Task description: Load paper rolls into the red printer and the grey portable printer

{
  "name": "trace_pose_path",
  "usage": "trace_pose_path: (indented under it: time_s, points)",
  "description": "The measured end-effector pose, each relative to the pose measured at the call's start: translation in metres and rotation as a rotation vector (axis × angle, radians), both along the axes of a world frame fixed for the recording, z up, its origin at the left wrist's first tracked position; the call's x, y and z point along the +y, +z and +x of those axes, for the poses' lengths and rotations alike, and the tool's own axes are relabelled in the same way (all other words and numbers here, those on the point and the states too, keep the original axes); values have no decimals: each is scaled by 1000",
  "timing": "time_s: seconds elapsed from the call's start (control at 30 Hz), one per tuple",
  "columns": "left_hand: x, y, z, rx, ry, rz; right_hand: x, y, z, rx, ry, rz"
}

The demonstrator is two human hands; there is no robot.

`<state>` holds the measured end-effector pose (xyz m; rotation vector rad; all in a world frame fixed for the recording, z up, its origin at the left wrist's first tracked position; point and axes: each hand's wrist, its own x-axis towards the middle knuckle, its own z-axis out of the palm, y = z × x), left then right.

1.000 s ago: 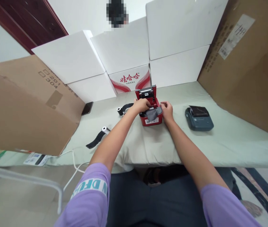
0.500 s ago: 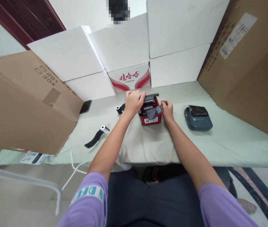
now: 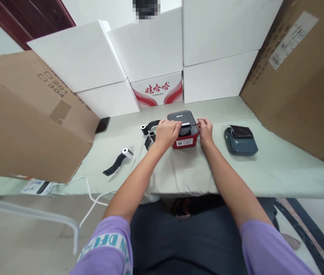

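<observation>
A small red label printer (image 3: 186,142) with a dark grey lid (image 3: 180,115) stands on the cloth-covered table, its lid down. From the slot near its front, a dark paper end (image 3: 184,131) pokes out. My left hand (image 3: 167,131) lies along the printer's left side, fingers bent over the lid's front part; some fingertips are hidden. At the printer's right side, my right hand (image 3: 205,129) has its fingers pressed together against the edge. Beside my left hand lie a black paper roll (image 3: 144,130) and another dark roll (image 3: 150,141).
Farther left is an unrolled black-and-white paper roll (image 3: 126,152). A dark blue-grey portable printer (image 3: 240,141) sits to the right. White boxes (image 3: 219,78) line the back; brown cartons (image 3: 299,84) flank the table. A phone (image 3: 102,125) lies by the left carton.
The printer's lid has swung from raised to down, with my left hand moving from inside the printer onto the lid and then its front. My right hand stays at the right side.
</observation>
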<state>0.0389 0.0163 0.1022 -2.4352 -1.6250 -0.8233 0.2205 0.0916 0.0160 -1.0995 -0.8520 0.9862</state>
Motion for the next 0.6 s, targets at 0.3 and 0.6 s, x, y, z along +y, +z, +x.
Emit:
trace_pose_path:
  time_s: [0.3, 0.6]
  points:
    - [-4, 5, -2, -78, -23, -77, -16, 17, 2, 12, 10, -25]
    - [-28, -50, -9, -696, 27, -336, -48, 56, 14, -525, 134, -83]
